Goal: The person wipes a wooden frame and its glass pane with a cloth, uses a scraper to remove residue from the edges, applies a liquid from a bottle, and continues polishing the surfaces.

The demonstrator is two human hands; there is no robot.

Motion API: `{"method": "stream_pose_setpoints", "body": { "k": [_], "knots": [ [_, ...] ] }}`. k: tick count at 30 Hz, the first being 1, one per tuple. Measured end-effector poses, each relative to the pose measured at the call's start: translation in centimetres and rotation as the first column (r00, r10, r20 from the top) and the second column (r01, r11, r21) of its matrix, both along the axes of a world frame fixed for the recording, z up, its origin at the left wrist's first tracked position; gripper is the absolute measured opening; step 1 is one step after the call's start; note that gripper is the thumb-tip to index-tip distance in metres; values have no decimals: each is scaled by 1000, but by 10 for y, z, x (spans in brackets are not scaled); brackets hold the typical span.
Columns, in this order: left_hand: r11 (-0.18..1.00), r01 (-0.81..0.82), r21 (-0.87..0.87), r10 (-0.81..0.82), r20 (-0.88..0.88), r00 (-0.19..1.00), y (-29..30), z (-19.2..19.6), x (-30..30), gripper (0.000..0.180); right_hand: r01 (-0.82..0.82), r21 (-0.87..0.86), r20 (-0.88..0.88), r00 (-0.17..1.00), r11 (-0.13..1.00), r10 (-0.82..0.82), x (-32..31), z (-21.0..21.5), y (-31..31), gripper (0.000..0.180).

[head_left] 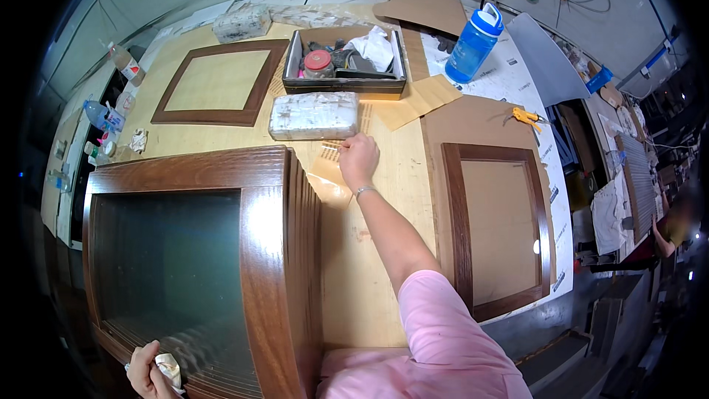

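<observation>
Bottom left, my left hand (148, 373) is closed around a crumpled white cloth (169, 369), at the lower edge of a stack of brown wooden frames (264, 266). The top frame holds a dark glass pane (170, 258). My right hand (359, 161) reaches over the table with its fingers pressed together, at a yellow-brown sheet (329, 177) with rows of small marks. What the fingertips pinch, if anything, is too small to tell. Just beyond them lies a whitish, stained wrapped block (314, 116).
An open box (343, 86) holds a red-lidded jar and rags. Single wooden frames lie far left (214, 117) and, on cardboard, at right (461, 229). A blue bottle (473, 48) and yellow tool (526, 117) stand on the right; several bottles (103, 114) line the left. Another person (672, 229) is far right.
</observation>
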State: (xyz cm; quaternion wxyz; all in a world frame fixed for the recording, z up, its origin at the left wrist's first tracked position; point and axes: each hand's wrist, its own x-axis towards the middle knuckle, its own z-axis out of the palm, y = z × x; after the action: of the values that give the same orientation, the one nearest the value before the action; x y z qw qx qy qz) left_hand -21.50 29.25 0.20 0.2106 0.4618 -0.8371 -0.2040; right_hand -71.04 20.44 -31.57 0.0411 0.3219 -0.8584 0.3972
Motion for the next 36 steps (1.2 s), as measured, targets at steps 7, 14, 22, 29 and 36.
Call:
{"method": "stream_pose_setpoints", "body": {
  "k": [7, 14, 22, 29, 36],
  "knots": [
    [1000, 8, 15, -7, -25, 1000, -2, -5, 7, 35, -48, -105, -99, 994, 993, 37, 4, -2, -1, 7],
    [1000, -2, 22, 3, -54, 999, -1, -7, 10, 36, -115, -149, -231, 970, 982, 78, -1, -2, 1, 10],
    [1000, -26, -2, 26, -21, 999, -1, -4, 4, 35, -183, -173, -248, 959, 968, 137, -1, -1, 4, 12],
    [1000, -15, -27, 15, 2, 1000, -2, -4, 4, 36, -260, -198, -254, 945, 945, 207, 1, 0, 13, 14],
    [999, 24, -40, -25, -34, 999, -2, -4, 5, 36, -312, -256, -263, 933, 915, 244, 20, 20, 40, 13]
  ]
}}
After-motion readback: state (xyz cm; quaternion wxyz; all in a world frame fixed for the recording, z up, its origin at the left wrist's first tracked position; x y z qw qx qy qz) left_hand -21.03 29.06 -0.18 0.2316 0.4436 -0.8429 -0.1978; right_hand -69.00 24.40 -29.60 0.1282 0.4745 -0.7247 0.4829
